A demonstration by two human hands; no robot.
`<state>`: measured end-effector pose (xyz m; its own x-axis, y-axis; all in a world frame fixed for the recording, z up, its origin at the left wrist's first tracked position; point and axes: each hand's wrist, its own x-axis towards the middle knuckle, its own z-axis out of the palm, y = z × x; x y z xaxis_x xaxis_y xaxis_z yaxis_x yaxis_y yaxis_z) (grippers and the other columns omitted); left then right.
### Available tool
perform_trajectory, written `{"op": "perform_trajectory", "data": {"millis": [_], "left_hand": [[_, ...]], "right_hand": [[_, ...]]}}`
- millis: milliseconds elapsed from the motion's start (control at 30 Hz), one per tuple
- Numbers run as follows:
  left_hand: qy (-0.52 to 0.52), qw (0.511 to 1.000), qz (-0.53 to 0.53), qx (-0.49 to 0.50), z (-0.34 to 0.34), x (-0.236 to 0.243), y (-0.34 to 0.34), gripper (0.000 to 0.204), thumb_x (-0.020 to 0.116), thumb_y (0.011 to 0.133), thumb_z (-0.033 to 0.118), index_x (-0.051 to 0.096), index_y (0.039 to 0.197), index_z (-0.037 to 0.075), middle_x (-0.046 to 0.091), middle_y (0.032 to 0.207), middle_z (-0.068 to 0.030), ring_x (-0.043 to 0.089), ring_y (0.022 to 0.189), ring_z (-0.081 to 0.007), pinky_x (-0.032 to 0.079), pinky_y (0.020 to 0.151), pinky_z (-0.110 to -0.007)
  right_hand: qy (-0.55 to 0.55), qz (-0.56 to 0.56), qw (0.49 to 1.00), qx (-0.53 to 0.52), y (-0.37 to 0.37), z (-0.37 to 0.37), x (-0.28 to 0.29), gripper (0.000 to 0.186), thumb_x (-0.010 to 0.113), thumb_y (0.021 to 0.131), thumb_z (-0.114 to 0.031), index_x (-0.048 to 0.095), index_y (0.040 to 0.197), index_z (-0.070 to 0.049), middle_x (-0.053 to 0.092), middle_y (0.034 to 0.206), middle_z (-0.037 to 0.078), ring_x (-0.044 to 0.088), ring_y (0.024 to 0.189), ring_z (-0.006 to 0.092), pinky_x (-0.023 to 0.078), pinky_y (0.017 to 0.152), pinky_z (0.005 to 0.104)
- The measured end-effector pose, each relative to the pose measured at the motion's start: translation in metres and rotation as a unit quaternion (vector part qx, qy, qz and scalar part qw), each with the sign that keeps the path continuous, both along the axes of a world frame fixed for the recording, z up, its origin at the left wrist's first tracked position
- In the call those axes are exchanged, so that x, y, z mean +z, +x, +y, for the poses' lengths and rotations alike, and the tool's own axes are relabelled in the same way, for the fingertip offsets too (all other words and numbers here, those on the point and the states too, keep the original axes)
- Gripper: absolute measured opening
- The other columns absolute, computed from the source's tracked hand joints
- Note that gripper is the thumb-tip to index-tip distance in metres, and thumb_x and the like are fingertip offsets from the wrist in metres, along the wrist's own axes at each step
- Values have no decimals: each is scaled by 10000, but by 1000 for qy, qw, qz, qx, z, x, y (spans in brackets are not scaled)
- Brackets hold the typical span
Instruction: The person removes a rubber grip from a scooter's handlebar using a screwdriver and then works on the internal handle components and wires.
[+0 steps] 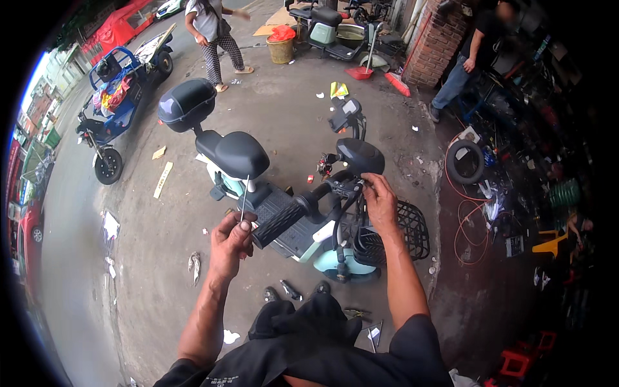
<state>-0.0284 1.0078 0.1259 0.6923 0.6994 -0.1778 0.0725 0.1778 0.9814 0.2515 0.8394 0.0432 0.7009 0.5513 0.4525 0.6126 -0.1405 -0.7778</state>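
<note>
A mint-green and black electric scooter [335, 261] stands before me, with its seat [242, 155] and rear top box [187, 103] to the left. In my left hand [232, 244], closed near the black handlebar grip [278, 222], is a thin metal rod [245, 197] pointing upward. My right hand [382, 205] reaches to the middle of the handlebar, its thumb and fingertips pinched at the fittings by a black round mirror or cover [361, 156]. What those fingertips hold is too small to make out. Below my right wrist is the black front basket [409, 232].
Tools [291, 290] lie on the ground by my feet. To the right are a loose tyre [465, 161], an orange hose [461, 238] and a yellow stool [550, 242]. A blue cargo tricycle [122, 103] stands at the left. One person [209, 32] walks behind; another [467, 55] stands at the brick pillar.
</note>
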Motion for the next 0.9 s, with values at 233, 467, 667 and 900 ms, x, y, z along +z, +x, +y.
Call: {"op": "perform_trajectory", "data": {"millis": [233,467,667,900], "left_hand": [[76,988,62,-119,1,26,16,561,693,740,406,580,1086,-21,552,690,-19,468,529,-70,385,460,-218],[56,981,87,-161,12,28,13,492,659,764,317,573,1124,-8,588,735,-34,527,615,-98,434,513,-243],[22,983,79,-166,13,27,10,507,665,771,349,572,1138,11,564,717,-31,511,614,-91,417,510,-238],[-21,985,85,-148,11,28,6,498,672,789,347,564,1155,27,566,743,-2,513,678,-85,419,548,-239]], "right_hand": [[17,-14,996,-83,-14,12,-7,234,621,786,26,602,1013,-26,629,990,108,650,831,278,520,716,341],[30,-97,982,-160,-19,21,-31,150,641,765,16,558,882,-25,603,869,96,634,761,253,508,645,325],[161,157,970,-89,-21,20,-34,238,627,807,5,565,1036,-17,568,938,45,588,815,160,492,684,295],[-5,-51,998,21,-5,15,3,248,559,776,63,608,1011,2,558,987,121,594,884,270,497,719,346]]}}
